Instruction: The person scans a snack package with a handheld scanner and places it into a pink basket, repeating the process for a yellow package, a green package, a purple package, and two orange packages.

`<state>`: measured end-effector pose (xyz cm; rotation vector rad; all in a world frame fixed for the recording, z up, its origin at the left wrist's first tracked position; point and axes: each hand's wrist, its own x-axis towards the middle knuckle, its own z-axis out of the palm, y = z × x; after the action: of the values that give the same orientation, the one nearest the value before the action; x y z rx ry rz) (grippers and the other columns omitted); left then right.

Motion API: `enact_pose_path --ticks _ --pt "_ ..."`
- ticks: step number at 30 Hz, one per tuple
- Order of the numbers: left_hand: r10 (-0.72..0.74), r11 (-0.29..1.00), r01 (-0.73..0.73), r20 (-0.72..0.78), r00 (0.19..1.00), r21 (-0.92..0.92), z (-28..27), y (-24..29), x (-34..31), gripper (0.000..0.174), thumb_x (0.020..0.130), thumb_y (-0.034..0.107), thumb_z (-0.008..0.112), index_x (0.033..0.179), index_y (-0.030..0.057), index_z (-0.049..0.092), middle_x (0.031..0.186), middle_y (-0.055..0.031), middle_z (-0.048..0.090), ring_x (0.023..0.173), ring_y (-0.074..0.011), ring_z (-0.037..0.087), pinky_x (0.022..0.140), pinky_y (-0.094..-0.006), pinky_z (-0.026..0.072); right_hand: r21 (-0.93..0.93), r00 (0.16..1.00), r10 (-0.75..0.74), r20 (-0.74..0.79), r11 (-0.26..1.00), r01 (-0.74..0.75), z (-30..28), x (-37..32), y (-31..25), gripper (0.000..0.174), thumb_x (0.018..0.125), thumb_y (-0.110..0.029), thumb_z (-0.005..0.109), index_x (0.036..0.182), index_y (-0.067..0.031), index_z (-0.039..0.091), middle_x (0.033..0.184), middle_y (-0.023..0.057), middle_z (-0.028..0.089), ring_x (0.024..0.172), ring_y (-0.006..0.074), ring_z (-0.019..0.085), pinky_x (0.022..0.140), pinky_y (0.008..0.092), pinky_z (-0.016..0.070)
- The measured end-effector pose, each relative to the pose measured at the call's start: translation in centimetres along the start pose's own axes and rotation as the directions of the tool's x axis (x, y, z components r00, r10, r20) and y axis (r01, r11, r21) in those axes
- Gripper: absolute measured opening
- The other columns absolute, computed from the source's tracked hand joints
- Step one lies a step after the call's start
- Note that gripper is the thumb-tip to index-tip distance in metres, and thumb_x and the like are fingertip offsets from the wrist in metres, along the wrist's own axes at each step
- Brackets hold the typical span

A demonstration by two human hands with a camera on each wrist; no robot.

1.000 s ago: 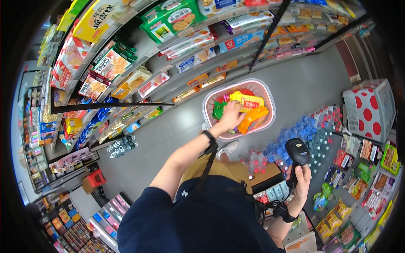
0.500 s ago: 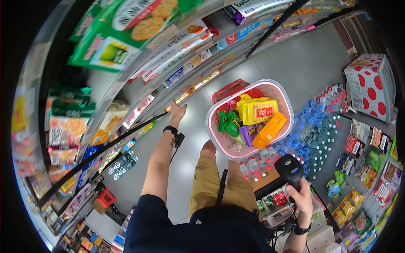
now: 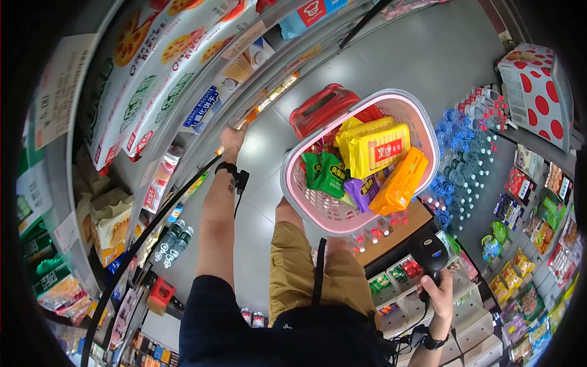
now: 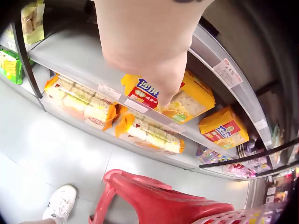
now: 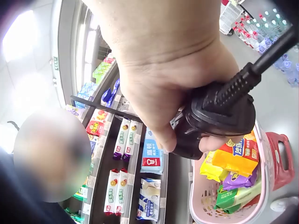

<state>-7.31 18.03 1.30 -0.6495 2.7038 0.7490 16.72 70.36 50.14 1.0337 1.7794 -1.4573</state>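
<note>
Left, far: left hand up at the grey shop shelf, fingers bunched against a yellow-orange plastic cracker packet with a red-and-blue label at the shelf's front edge. Cannot tell whether the grip pinches it.

Centre: pink mesh plastic basket, snack packs inside.

Right, near: right hand, grip wrapped round the handle of a black corded barcode scanner.

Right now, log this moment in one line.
left grip: at yellow pack on shelf | right grip: holding scanner | basket: holds snacks
</note>
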Motion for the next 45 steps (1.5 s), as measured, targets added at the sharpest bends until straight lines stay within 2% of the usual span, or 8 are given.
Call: enact_pose_path --ticks 16,20,32,34,38,40,42,45 --pt "0.084 0.879 -0.128 0.114 0.99 0.46 -1.2 4.3 -3.4 0.053 0.082 0.025 0.08 0.121 0.0015 0.053 0.123 -0.0245 0.061 0.117 -0.0374 0.061 0.101 -0.0484 0.0489 0.006 1.0 -0.019 0.022 1.0 0.019 3.7 0.1 -5.3 0.036 0.095 -0.021 0.074 0.119 0.0007 0.059 0.083 0.0021 0.063 0.07 0.0085 0.061 0.063 0.0248 0.0502" --pt "0.22 0.903 -0.187 -0.043 0.975 0.388 -2.7 3.0 -9.3 0.06 0.078 0.024 0.084 0.119 0.0 0.046 0.113 -0.0226 0.062 0.113 -0.0407 0.059 0.1 -0.048 0.0483 -0.011 0.994 -0.069 0.086 0.998 0.07 3.5 -1.6 -6.5 0.033 0.095 -0.018 0.073 0.118 0.0007 0.059 0.081 -0.0003 0.062 0.068 0.0062 0.059 0.062 0.0227 0.0471" --pt "-0.333 0.871 0.367 0.157 0.93 -0.327 -27.5 12.0 -35.2 0.061 0.084 0.032 0.083 0.125 -0.0004 0.052 0.125 -0.0222 0.066 0.115 -0.0341 0.067 0.099 -0.0377 0.0521 -0.099 0.732 -0.439 0.521 0.82 0.563 -0.3 -3.7 -14.4 0.039 0.093 -0.021 0.074 0.123 0.001 0.061 0.08 -0.0016 0.057 0.07 0.0052 0.048 0.061 0.0252 0.0375" --pt "-0.142 0.4 0.258 0.218 0.965 -0.879 -30.2 13.5 -40.2 0.061 0.087 0.03 0.082 0.131 0.0009 0.051 0.13 -0.0157 0.066 0.118 -0.0267 0.066 0.102 -0.0366 0.0512 -0.008 0.628 -0.466 0.623 0.799 0.601 -0.6 -5.4 -16.3 0.041 0.093 -0.021 0.073 0.124 0.0014 0.061 0.085 -0.0001 0.061 0.074 0.0071 0.052 0.066 0.0259 0.0434" --pt "0.022 -0.141 0.188 0.186 0.982 -0.972 -34.1 18.9 -49.4 0.08 0.084 0.024 0.083 0.149 0.0017 0.042 0.14 -0.0132 0.06 0.124 -0.0281 0.063 0.111 -0.0431 0.0473 0.03 0.427 -0.519 0.74 0.661 0.75 -1.6 -7.9 -18.4 0.044 0.092 -0.019 0.073 0.128 0.0017 0.059 0.095 0.0018 0.065 0.082 0.0099 0.056 0.076 0.028 0.0485" --pt "0.04 -0.255 0.172 0.167 0.985 -0.952 -32.8 18.5 -52.2 0.088 0.078 0.017 0.083 0.153 0.0028 0.038 0.141 -0.0158 0.059 0.128 -0.0319 0.06 0.112 -0.0475 0.0469 0.067 0.304 -0.51 0.805 0.587 0.807 -2.1 -10.2 -19.4 0.048 0.092 -0.017 0.073 0.133 0.0015 0.058 0.108 0.0045 0.068 0.095 0.0129 0.059 0.088 0.031 0.0496" --pt "0.428 -0.426 0.262 0.062 0.902 -0.866 -30.6 17.9 -54.5 0.091 0.073 0.018 0.082 0.152 0.0025 0.04 0.144 -0.0184 0.056 0.131 -0.034 0.058 0.112 -0.0497 0.0469 -0.038 0.357 -0.382 0.852 0.636 0.771 -3.1 -12.8 -20.2 0.051 0.09 -0.015 0.074 0.135 0.002 0.057 0.112 0.007 0.07 0.103 0.0153 0.062 0.096 0.0333 0.0487" --pt "0.448 -0.49 0.255 0.01 0.894 -0.833 -29.3 23.0 -57.2 0.087 0.069 0.027 0.084 0.145 0.0035 0.05 0.126 -0.0184 0.064 0.113 -0.0337 0.064 0.099 -0.0457 0.0532 0.119 0.113 -0.447 0.887 0.457 0.882 -4.4 -14.8 -19.8 0.056 0.084 -0.013 0.077 0.134 0.0041 0.058 0.112 0.0099 0.072 0.102 0.0187 0.066 0.095 0.0343 0.0503"
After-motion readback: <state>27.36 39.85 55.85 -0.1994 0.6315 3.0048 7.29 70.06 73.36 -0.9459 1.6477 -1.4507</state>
